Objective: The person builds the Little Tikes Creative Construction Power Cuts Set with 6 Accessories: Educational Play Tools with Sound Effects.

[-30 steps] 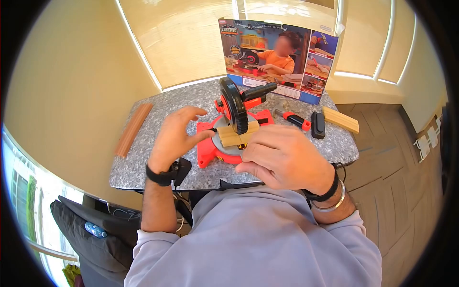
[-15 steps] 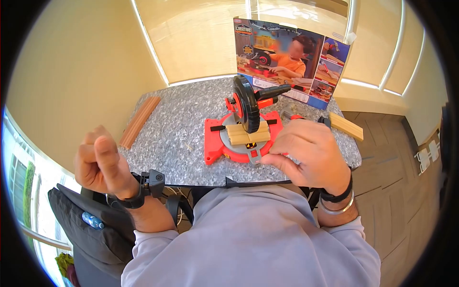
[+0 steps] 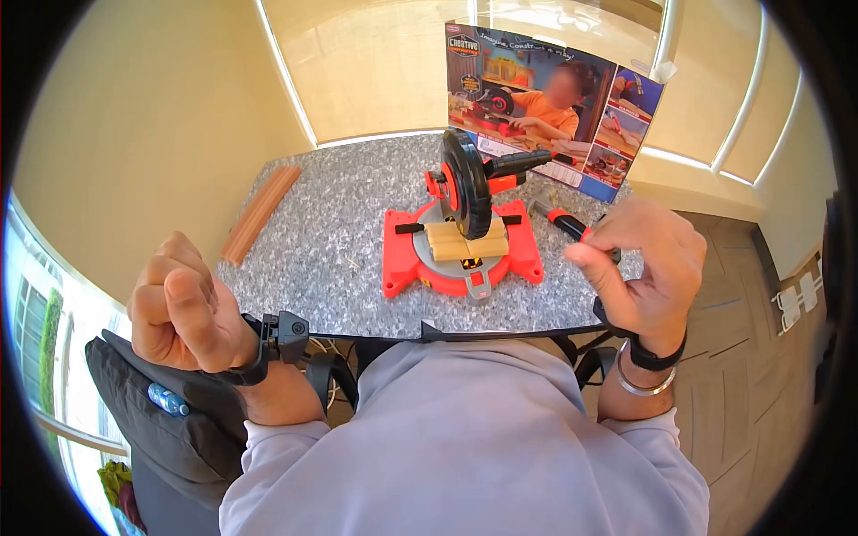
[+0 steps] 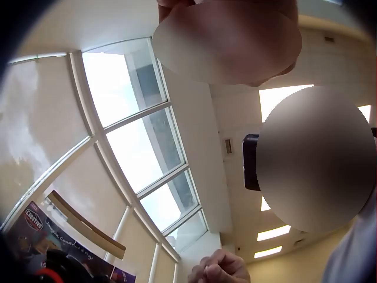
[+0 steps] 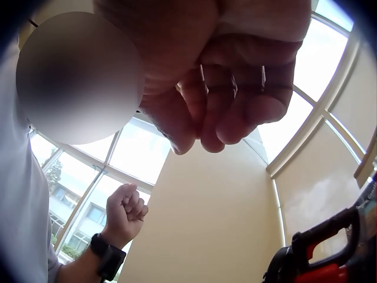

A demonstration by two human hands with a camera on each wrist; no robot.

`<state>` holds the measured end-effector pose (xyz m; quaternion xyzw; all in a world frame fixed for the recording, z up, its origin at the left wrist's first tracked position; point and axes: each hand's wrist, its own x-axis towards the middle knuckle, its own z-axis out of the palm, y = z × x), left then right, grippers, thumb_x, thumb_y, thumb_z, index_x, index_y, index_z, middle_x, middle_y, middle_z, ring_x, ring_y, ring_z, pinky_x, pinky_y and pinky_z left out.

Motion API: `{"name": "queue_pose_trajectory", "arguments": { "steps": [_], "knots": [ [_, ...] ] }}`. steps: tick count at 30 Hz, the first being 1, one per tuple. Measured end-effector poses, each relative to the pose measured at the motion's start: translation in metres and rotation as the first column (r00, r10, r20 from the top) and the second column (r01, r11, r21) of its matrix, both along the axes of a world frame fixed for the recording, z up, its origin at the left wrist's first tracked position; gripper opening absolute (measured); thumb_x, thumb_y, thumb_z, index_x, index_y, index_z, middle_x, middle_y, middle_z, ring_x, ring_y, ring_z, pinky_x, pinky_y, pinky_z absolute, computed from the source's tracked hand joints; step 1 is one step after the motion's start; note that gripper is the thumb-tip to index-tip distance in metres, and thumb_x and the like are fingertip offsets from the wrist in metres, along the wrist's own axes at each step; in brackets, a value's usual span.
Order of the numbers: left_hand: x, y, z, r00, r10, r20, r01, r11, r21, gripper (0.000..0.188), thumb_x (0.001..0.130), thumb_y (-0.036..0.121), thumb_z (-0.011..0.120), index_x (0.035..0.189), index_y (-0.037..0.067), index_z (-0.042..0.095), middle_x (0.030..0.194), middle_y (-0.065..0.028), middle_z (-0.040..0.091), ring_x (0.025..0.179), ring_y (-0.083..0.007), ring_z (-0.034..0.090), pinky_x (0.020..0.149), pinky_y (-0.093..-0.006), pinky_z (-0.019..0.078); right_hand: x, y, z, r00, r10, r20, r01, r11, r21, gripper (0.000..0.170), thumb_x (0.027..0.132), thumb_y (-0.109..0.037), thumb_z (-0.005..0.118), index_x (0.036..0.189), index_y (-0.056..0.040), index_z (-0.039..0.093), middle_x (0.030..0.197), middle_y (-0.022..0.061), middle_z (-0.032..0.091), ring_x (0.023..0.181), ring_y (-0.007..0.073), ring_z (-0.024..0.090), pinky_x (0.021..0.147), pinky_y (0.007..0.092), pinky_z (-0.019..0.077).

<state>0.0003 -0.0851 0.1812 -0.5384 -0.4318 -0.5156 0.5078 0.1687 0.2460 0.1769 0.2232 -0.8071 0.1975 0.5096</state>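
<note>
On the tabletop stands a red and grey toy miter saw point(image 3: 411, 259), its black round blade point(image 3: 467, 183) raised upright above two light wooden pieces. These yellowish wooden pieces point(image 3: 456, 243) lie side by side across the round grey base, between the saw's black clamps. My left hand point(image 3: 188, 308) is raised off the left front of the table, fingers loosely curled, holding nothing. My right hand point(image 3: 648, 259) hovers to the right of the saw, apart from it. Its fingers are bent and empty, as the right wrist view shows. Behind that hand lies a red and black toy hammer point(image 3: 565, 221), partly hidden.
A printed toy box point(image 3: 536, 107) stands upright at the back right of the speckled grey table point(image 3: 331, 205). Reddish-brown grooved strips point(image 3: 259, 214) lie at the left edge. A dark padded seat with a water bottle point(image 3: 168, 399) is at lower left.
My left hand has withdrawn from beside the saw to the left, off the table. My right hand has left the saw's front grey lever and moved right. The wooden pieces stay on the base.
</note>
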Motion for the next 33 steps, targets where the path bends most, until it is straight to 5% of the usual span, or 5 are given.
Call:
{"name": "queue_pose_trajectory", "arguments": {
  "steps": [14,17,22,29,33],
  "knots": [
    [0.003,0.002,-0.002,1.000,0.019,0.021,-0.020,1.000,0.016,0.041,0.101,0.003,0.056,0.064,0.012,0.041,0.056,0.0022,0.038,0.052,-0.0065,0.027,0.054,-0.0282,0.0199,-0.018,0.076,-0.014,0.882,-0.470,0.023,0.463,0.858,-0.223,0.020,0.091,-0.009,0.081,0.082,-0.0004,0.065,0.060,0.0013,0.059,0.054,0.0059,0.054,0.052,0.0222,0.0412],
    [0.003,0.002,-0.002,1.000,0.022,0.010,-0.022,1.000,0.020,0.042,0.101,0.002,0.056,0.064,0.012,0.040,0.056,0.0020,0.038,0.052,-0.0066,0.027,0.055,-0.0283,0.0202,-0.032,0.114,-0.033,0.818,-0.560,0.130,0.574,0.785,-0.232,0.019,0.092,-0.012,0.080,0.083,-0.0025,0.066,0.059,0.0050,0.060,0.053,0.0110,0.056,0.052,0.0260,0.0431],
    [0.003,0.000,-0.001,1.000,0.021,0.003,-0.021,1.000,-0.020,0.041,0.101,0.007,0.060,0.065,0.011,0.040,0.055,0.0004,0.039,0.051,-0.0080,0.032,0.052,-0.0285,0.0192,-0.054,0.173,-0.083,0.513,-0.767,0.385,0.824,0.566,0.028,0.022,0.086,-0.026,0.082,0.084,-0.0081,0.069,0.067,0.0127,0.067,0.066,0.0301,0.068,0.062,0.0430,0.0521],
    [0.005,0.003,-0.002,0.999,0.030,-0.016,-0.030,1.000,0.006,0.040,0.101,0.006,0.059,0.065,0.011,0.040,0.056,0.0001,0.040,0.051,-0.0083,0.032,0.052,-0.0286,0.0196,-0.048,0.189,-0.115,0.104,-0.651,0.752,0.795,0.508,0.331,0.047,0.077,-0.041,0.088,0.101,-0.0040,0.072,0.104,0.0210,0.074,0.100,0.0393,0.073,0.085,0.0481,0.0577],
    [0.004,0.002,-0.003,0.999,0.033,-0.026,-0.032,0.999,0.011,0.040,0.100,0.006,0.060,0.066,0.011,0.040,0.056,0.0001,0.039,0.051,-0.0084,0.031,0.052,-0.0286,0.0194,-0.051,0.180,-0.113,0.054,-0.611,0.789,0.791,0.508,0.339,0.056,0.075,-0.044,0.088,0.109,-0.0027,0.072,0.109,0.0244,0.074,0.104,0.0406,0.072,0.090,0.0496,0.0570]
  ]
}}
